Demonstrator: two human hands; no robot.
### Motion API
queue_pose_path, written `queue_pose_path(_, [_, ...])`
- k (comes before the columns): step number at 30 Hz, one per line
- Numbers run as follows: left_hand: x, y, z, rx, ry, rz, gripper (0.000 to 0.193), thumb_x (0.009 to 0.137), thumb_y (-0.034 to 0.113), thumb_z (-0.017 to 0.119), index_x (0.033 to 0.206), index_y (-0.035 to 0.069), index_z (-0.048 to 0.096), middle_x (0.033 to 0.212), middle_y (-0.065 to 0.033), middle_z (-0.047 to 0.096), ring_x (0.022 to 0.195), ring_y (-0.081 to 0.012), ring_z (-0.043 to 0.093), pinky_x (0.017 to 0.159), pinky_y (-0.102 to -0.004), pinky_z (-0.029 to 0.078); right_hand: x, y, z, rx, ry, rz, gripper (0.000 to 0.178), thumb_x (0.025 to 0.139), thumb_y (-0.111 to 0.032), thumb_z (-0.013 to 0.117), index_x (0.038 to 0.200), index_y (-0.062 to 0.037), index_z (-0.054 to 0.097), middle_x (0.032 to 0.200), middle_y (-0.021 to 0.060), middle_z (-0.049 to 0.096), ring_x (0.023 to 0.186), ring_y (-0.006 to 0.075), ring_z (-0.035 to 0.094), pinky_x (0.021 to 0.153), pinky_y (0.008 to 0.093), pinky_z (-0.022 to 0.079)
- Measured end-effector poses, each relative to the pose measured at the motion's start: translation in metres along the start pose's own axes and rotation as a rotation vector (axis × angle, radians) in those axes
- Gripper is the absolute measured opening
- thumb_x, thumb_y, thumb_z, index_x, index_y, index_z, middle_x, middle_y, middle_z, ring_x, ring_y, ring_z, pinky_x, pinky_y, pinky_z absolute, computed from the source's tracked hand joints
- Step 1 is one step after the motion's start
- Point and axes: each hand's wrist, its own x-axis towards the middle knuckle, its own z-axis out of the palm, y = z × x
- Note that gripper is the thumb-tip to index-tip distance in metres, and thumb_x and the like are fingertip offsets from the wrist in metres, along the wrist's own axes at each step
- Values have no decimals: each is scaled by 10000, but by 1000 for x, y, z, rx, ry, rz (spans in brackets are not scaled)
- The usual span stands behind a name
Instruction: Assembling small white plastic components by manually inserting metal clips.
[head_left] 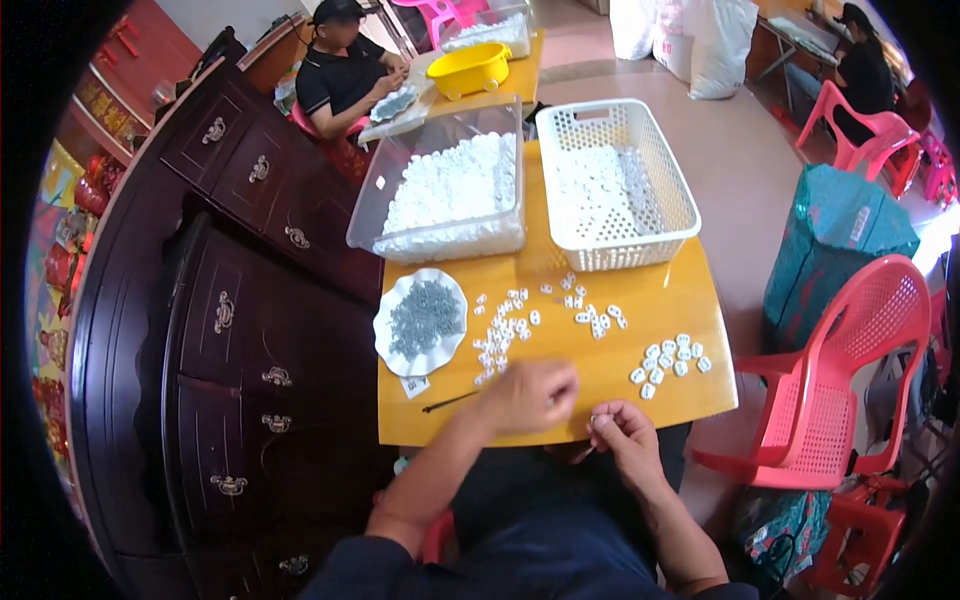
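Observation:
My left hand (530, 396) is over the table's near edge, blurred by motion, with its fingers curled; whether it holds anything is unclear. Close to that wrist, a thin black stick-like tool (448, 402) lies on the wood. My right hand (628, 436) is at the table edge, pinching a small white plastic piece (598, 421) between thumb and fingers. Similar white pieces with dark holes (497, 340) are scattered beyond my left hand. Another group of white pieces (670, 360) lies to the right. A white scalloped plate (383, 337) bears a heap of small grey parts (425, 317).
Behind the pieces on the yellow table (640, 300) stand a clear bin (365, 215) of white parts and a white perforated basket (665, 245). A dark drawer cabinet (270, 320) borders the left, a red chair (800, 400) the right. Someone (335, 75) sits beyond, near a yellow basin (470, 70).

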Motion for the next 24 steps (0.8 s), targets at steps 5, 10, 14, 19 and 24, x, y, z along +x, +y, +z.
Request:
queue_pose_path(5, [-39,19,23,-165,-42,-163,63,835,86,626,834,51,574,768,-148,627,720,-346,650,612,-413,504,-2,9,3,-15,-81,24,114,997,-121,604,1033,-16,629,867,14,665,727,70,583,673,221,484])
queue_pose_path(10, [-45,18,25,-56,-16,-108,73,838,61,654,891,54,605,761,-135,659,695,-296,676,609,-380,530,2,20,-4,-27,-174,56,123,992,-119,622,1053,-14,641,895,15,680,748,75,600,689,226,500])
queue_pose_path(14, [-42,21,18,-53,-77,-88,134,893,123,645,995,77,573,788,-150,672,733,-328,687,627,-424,536,3,24,-6,-24,-197,50,123,983,-107,635,1063,-13,645,896,14,681,757,71,607,687,225,506])
queue_pose_path(19, [-41,20,16,-89,-78,-86,171,922,164,627,1051,94,537,783,-144,677,729,-360,680,622,-454,529,0,27,-4,-89,-158,-10,109,966,-67,648,1057,-8,652,871,12,683,743,64,619,667,213,508])
queue_pose_path(24, [-38,18,10,-143,-195,-140,221,906,129,618,1100,84,523,810,-131,702,740,-347,689,626,-418,534,-3,25,-1,-350,-110,-197,96,930,-54,680,1012,-3,678,812,27,694,699,70,636,636,221,511])
